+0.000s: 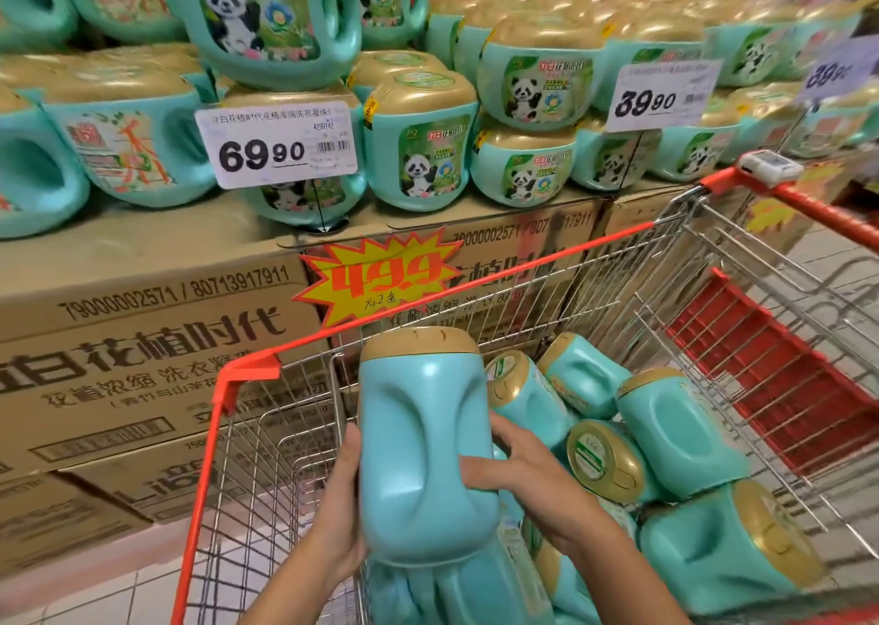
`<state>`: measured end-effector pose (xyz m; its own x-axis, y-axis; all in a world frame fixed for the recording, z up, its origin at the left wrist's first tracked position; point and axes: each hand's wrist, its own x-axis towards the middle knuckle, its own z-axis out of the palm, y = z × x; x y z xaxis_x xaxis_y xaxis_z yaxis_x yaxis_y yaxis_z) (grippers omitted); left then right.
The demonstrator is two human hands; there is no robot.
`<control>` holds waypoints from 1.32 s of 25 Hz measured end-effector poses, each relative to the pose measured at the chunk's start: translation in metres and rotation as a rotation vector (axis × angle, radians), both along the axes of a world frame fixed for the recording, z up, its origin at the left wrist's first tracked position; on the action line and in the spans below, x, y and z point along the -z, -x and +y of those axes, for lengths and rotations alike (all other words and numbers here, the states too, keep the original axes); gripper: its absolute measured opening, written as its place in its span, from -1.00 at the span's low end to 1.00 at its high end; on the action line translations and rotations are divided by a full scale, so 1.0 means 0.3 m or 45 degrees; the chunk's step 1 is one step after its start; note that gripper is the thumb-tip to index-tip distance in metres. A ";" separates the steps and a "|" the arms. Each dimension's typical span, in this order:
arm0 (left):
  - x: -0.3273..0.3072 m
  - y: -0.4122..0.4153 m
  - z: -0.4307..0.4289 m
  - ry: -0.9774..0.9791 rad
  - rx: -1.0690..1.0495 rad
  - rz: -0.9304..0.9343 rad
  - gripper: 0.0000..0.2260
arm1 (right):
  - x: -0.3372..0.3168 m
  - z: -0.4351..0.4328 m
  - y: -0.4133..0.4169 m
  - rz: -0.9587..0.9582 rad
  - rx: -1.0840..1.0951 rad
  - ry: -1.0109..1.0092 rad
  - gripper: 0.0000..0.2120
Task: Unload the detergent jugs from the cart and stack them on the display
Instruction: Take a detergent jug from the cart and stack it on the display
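Detergent jug (423, 443) is held upright over the near end of the cart (475, 286), gold cap up, plain teal back turned to the camera. It is gripped from both sides. The left hand (340, 505) is pressed to the jug's left wall with the thumb laid up along the edge; its other fingers are hidden behind the jug, so their spread cannot be told. The right hand (518, 477) is curled onto the right wall, fingers (475, 472) slightly apart and hooked into the moulded recess.

More jugs (680, 429) of the same kind are seen in the cart basket, lying tipped on their sides and against each other, caps pointing various ways. One is directly under the held jug. A red child-seat flap (770, 386) is seen at the cart's right end.

The display (418, 148) is located just beyond the cart: teal jugs with panda labels are stacked in layers on cardboard cases (142, 339) printed with Chinese text. A 69.90 price card (276, 144) and a 39.90 price card (661, 96) are clipped in front of the stacks. A yellow starburst sign (380, 277) is fixed to the case front, just behind the cart rim. Pale floor tile (95, 596) is visible at lower left.
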<state>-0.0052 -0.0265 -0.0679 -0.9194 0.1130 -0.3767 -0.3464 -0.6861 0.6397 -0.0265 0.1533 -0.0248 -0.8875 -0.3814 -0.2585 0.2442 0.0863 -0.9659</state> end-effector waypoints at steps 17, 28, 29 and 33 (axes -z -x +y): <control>0.041 -0.143 -0.110 0.210 -0.517 -0.047 -0.55 | 0.088 -0.112 -0.003 -0.151 0.139 0.237 -0.70; -0.003 -0.567 -0.420 0.465 -1.045 -0.112 -0.41 | 0.077 -0.554 -0.201 -0.123 -0.342 0.129 -0.44; -0.006 -0.617 -0.468 0.474 -1.084 -0.112 -0.43 | 0.071 -0.619 -0.240 -0.126 -0.377 0.128 -0.37; -0.028 -0.793 -0.691 0.521 -1.150 -0.102 -0.49 | 0.058 -0.879 -0.397 -0.137 -0.379 0.194 -0.20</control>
<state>0.2328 -0.2337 -0.0595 -0.5663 -0.7695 -0.2952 0.1447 -0.4454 0.8835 0.0926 -0.1103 -0.0421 -0.7024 -0.6607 -0.2648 0.3312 0.0259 -0.9432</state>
